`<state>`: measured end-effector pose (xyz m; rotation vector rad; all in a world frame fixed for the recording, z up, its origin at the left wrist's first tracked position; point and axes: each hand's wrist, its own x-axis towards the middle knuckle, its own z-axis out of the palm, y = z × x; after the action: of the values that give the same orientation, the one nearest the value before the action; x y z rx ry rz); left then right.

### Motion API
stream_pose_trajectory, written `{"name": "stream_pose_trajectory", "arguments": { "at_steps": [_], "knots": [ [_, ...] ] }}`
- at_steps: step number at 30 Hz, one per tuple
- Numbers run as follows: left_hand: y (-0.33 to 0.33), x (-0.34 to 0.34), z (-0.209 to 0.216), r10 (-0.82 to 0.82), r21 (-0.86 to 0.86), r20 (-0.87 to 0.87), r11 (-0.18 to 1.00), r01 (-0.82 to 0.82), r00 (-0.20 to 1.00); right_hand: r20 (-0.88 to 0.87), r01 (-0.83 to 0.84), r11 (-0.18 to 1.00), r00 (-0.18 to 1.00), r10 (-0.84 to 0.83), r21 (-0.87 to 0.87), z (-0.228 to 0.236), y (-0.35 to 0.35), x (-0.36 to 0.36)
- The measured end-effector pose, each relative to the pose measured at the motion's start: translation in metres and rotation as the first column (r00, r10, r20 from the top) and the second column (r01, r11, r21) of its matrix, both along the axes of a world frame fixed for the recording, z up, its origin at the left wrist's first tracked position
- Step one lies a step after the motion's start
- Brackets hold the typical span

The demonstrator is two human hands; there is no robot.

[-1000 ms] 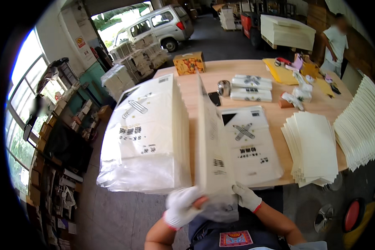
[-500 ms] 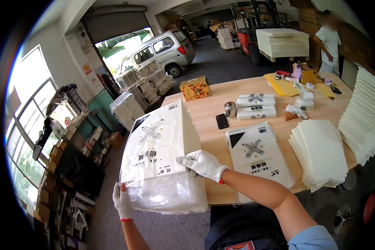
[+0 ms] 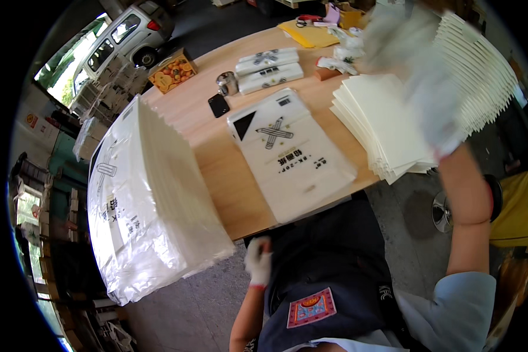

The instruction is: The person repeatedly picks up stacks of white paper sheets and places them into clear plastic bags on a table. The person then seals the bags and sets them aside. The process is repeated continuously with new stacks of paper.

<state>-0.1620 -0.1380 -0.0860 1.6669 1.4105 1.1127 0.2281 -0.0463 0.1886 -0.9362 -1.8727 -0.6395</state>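
Observation:
My left hand (image 3: 258,262), in a white glove with bare skin at the fingertips, is low by the table's front edge. Its fingers look curled, and nothing shows in them. My right hand (image 3: 434,111), also gloved, is smeared by motion above the right side of the table, over the fanned stack of white paper sheets (image 3: 378,117). Whether it holds anything is unclear. Left of centre stands a tall pile of filled clear plastic paper packs (image 3: 138,193). Between that pile and the sheets lie flat clear printed bags (image 3: 290,152) with a crossed-pencil picture.
Behind the bags are a black phone (image 3: 219,105), a metal cup (image 3: 227,84), rolled bag bundles (image 3: 270,70) and an orange fruit-print box (image 3: 173,71). A second, ribbed paper stack (image 3: 475,70) leans at the far right. A stool (image 3: 443,211) stands beside the table.
My right hand has left the pack pile and swung right, over the paper sheets. My left hand has come away from the pile's near side toward my body. The view has turned right and down.

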Motion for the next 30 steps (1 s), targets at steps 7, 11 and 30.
{"name": "stream_pose_trajectory", "arguments": {
  "at_steps": [7, 11, 30],
  "knots": [
    [0.099, 0.136, 0.019, -0.305, 0.054, -0.605, 0.906, 0.421, 0.735, -0.272, -0.27, 0.03, 0.957, -0.105, -0.962, -0.188, -0.111, -0.06],
    [0.126, 0.15, -0.009, -0.436, -0.203, -0.648, 0.889, 0.41, 0.624, -0.483, -0.566, -0.213, 0.808, -0.337, -0.797, -0.211, -0.141, -0.047],
    [0.165, 0.139, 0.024, -0.516, -0.337, -0.127, 0.826, 0.452, 0.847, -0.679, -0.897, -0.044, 0.364, -0.638, -0.44, -0.204, -0.037, -0.045]
  ]
}}
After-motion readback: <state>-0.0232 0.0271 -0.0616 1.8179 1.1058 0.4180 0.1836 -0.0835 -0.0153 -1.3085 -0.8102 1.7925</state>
